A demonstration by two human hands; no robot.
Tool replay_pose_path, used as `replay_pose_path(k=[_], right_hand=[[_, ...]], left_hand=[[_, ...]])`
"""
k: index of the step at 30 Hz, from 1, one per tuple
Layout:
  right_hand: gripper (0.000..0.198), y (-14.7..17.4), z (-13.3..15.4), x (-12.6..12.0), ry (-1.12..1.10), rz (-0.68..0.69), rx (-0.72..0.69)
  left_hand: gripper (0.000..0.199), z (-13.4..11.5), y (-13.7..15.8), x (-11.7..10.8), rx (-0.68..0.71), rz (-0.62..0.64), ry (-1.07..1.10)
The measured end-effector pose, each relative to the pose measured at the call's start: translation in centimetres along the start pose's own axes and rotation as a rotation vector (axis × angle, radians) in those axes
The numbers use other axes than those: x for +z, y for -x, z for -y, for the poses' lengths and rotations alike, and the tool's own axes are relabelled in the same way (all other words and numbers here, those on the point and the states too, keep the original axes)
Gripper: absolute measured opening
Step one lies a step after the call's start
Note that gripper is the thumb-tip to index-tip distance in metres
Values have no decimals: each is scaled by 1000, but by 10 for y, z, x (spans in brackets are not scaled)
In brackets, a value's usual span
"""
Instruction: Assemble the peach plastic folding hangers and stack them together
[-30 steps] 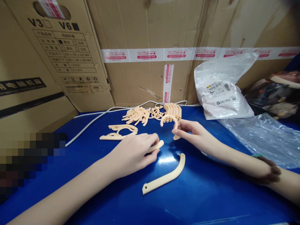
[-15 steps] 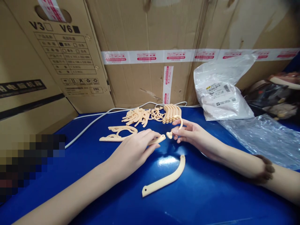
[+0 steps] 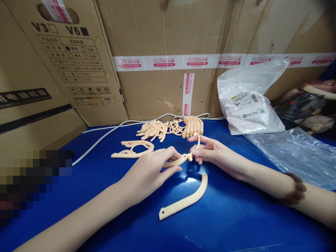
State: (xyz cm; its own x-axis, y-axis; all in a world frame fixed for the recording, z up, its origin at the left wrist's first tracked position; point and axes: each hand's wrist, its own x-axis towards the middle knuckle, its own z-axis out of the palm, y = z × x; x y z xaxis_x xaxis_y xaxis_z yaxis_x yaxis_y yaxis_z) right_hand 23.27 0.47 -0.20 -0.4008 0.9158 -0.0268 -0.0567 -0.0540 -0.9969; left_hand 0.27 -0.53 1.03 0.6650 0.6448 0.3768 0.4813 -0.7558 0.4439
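Between thumb and fingers, my left hand [image 3: 154, 166] grips a cream curved plastic arm [image 3: 177, 162], with its holed end pointing right. My right hand [image 3: 212, 148] pinches a cream plastic hook [image 3: 198, 141], its curve upward and its knobbed base against or very near the arm's end; I cannot tell whether they are joined. Below both hands, a second curved arm [image 3: 186, 201] lies on the blue table, with a hole at its left end. Left of my left hand rests a folded cream hanger [image 3: 133, 148], partly behind the hand.
Toward the back lie a pile of small cream parts [image 3: 154, 129], several cream hooks [image 3: 176, 126] and a row of curved arms [image 3: 193, 126]. A white cable [image 3: 105, 131] runs behind them. A white plastic bag [image 3: 248, 108] and clear wrap [image 3: 296, 154] are at right, cardboard boxes [image 3: 157, 91] behind.
My right hand has moved slightly left and down with the hook, bringing its base to the arm's end. The arm in my left hand has turned, showing more of its flat side.
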Motion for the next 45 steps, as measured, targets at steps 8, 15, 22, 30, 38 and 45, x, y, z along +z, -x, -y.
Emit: replay_pose_path(k=[8, 15, 22, 30, 38, 45], right_hand=[[50, 0, -1, 2, -42, 58, 10], [53, 2, 1, 3, 30, 25, 1], [50, 2, -1, 6, 97, -21, -32], [48, 1, 1, 8, 178, -64, -61], [50, 1, 4, 10, 197, -80, -110], [53, 2, 5, 12, 211, -98, -128]], left_hand=[[15, -2, 4, 1, 84, -55, -3], [11, -1, 8, 4, 99, -30, -189], [19, -1, 8, 4, 139, -6, -307], [22, -1, 7, 5, 176, -18, -374], [24, 0, 6, 2, 255, -54, -447], [24, 0, 8, 2, 245, -36, -451]])
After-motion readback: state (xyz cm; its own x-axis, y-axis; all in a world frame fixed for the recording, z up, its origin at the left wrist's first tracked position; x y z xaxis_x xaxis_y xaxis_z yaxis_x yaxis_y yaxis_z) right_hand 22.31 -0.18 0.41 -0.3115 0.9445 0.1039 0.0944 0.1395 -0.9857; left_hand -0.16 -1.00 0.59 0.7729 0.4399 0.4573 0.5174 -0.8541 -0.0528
